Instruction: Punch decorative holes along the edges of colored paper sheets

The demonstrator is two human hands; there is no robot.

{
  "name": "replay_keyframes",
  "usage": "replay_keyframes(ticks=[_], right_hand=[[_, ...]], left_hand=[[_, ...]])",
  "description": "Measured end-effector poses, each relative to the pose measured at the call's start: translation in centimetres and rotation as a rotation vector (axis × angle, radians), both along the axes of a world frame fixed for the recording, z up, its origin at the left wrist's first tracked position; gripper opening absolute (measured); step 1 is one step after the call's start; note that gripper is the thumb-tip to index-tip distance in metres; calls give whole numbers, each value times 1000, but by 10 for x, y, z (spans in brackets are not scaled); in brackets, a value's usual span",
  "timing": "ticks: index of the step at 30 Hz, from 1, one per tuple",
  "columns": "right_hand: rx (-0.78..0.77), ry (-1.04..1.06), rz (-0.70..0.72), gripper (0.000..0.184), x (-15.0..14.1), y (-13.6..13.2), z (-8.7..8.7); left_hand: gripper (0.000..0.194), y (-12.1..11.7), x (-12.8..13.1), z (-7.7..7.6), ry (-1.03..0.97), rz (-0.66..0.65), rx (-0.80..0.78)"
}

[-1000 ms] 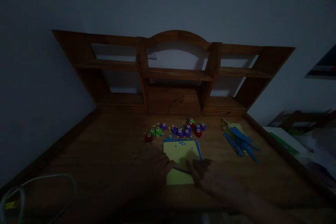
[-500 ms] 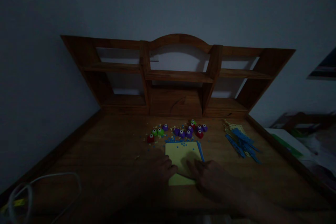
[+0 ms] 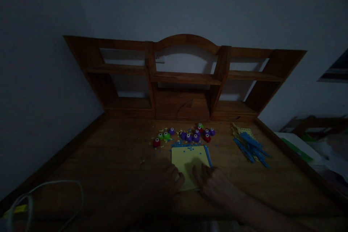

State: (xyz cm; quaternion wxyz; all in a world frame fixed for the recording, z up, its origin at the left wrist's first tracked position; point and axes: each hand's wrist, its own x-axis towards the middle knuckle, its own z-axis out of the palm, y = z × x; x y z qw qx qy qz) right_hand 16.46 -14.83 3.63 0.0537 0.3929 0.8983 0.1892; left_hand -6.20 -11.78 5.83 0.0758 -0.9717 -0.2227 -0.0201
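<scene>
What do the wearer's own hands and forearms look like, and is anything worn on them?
The left hand and right hand look bare, with no gloves. The right forearm shows no sleeve, watch or bracelet. The left forearm is too dark to tell, as are small details like rings.

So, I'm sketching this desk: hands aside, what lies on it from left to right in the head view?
White cable, leftmost red eyed piece, pair of green eyed pieces, yellow sheet, heap of blue strips.
</scene>
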Motion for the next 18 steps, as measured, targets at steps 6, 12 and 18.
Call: replay_keyframes(ticks=[6, 12, 18], right_hand=[[53, 17, -17, 24, -5, 0, -7], [176, 116, -31, 41, 5, 8, 18], [-7, 390, -209, 37, 45, 61, 82]], left_hand=[[20, -12, 6, -18, 62, 43, 239], [29, -9, -6, -5, -199, 117, 160], [43, -11, -26, 16, -600, 320, 81]])
